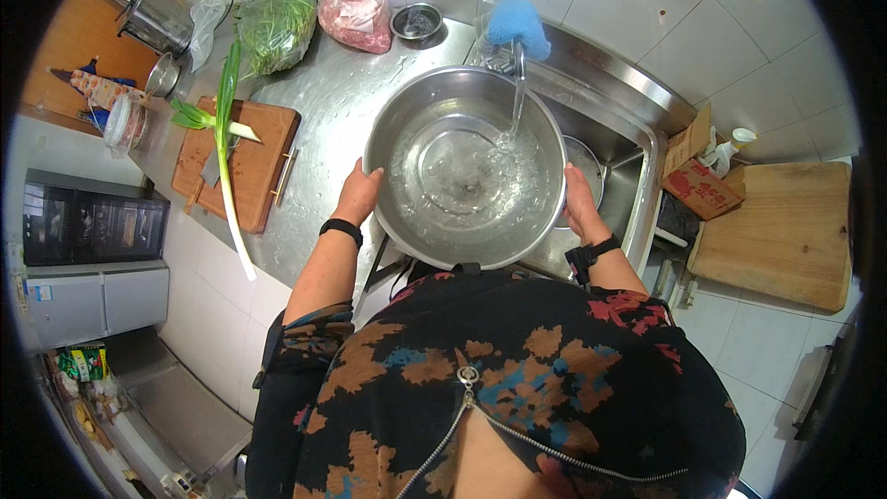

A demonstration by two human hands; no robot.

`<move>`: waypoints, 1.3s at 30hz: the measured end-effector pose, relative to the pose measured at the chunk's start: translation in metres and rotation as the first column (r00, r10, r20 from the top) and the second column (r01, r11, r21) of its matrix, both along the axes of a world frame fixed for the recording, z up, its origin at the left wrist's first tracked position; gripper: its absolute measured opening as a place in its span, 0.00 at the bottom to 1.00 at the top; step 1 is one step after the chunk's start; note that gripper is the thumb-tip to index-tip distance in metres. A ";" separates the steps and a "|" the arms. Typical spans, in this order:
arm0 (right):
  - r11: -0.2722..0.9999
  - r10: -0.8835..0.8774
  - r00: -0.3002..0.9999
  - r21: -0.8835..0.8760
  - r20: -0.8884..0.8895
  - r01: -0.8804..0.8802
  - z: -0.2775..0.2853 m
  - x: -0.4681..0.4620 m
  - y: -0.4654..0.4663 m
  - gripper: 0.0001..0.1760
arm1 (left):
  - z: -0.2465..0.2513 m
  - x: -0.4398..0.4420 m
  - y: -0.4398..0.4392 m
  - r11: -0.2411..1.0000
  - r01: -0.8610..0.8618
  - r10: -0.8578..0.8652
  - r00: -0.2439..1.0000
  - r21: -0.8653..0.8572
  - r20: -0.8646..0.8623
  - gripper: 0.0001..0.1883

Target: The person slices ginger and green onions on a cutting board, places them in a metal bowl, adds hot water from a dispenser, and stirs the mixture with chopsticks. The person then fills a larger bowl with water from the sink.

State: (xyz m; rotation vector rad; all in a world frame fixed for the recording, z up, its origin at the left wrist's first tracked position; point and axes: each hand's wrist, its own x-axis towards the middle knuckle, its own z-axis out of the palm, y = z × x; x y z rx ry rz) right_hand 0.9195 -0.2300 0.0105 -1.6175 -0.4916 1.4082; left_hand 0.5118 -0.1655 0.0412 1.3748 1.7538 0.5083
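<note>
A wide stainless steel basin [466,249] with clear water in it sits over the left part of the steel sink [634,211]. My left hand [358,192] grips its left rim, thumb on top. On the opposite side my right hand [582,199] holds the right rim. Water runs from the faucet [518,59] into the back right of the basin, where the surface bubbles. A blue cloth [518,26] is draped over the faucet. Part of a round rack or lid [592,170] shows in the sink, partly hidden by the basin.
Left on the steel counter [322,125], a wooden cutting board [267,142] carries leeks [223,145] and a partly covered knife [213,166]. Behind stand bagged greens [277,28], bagged minced meat [355,17] and a small metal bowl [416,22]. A cardboard box [700,184] and wooden board [776,235] are at right.
</note>
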 end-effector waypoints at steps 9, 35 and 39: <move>1.000 0.003 1.000 0.008 0.021 -0.003 -0.005 0.002 0.000 0.17 | -0.005 -0.001 0.001 1.000 -0.001 0.001 1.000 0.010 0.011 0.25; 0.999 0.008 0.997 0.048 0.081 -0.012 0.008 -0.004 -0.001 0.15 | -0.001 0.000 0.000 1.000 -0.016 0.017 0.999 -0.016 0.032 0.26; 0.998 0.043 0.997 0.043 0.069 -0.046 0.008 -0.003 0.000 0.15 | -0.006 -0.001 0.000 1.000 -0.021 0.021 0.997 -0.007 0.071 0.25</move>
